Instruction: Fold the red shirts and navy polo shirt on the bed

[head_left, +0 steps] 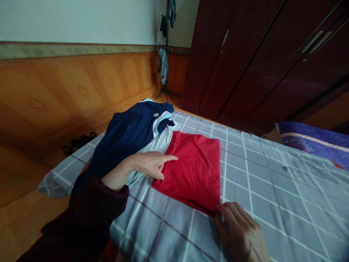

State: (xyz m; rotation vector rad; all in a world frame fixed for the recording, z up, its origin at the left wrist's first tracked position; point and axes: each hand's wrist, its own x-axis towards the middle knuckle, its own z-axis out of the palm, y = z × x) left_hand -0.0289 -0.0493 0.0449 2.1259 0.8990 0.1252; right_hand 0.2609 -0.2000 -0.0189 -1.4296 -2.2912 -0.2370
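Note:
A red piece of clothing point(193, 167), folded into a rough square, lies flat on the bed; its exact kind is hidden by the folding. My left hand point(149, 163) is over its left edge, index finger stretched across the fabric and thumb apart. At the near right corner, my right hand point(240, 229) pinches the hem between thumb and fingers. Left of the red cloth lies a heap with a navy garment point(128, 127) that has white and light blue trim. Pale grey cloth point(155, 145) shows beneath the navy one.
A grey checked sheet point(261, 189) covers the bed. Dark red wardrobes point(231, 62) stand behind it. In the corner is a coat rack point(167, 43) with hanging clothes. Dark shoes point(77, 142) sit on the floor at left. Purple bedding point(313, 142) lies at far right.

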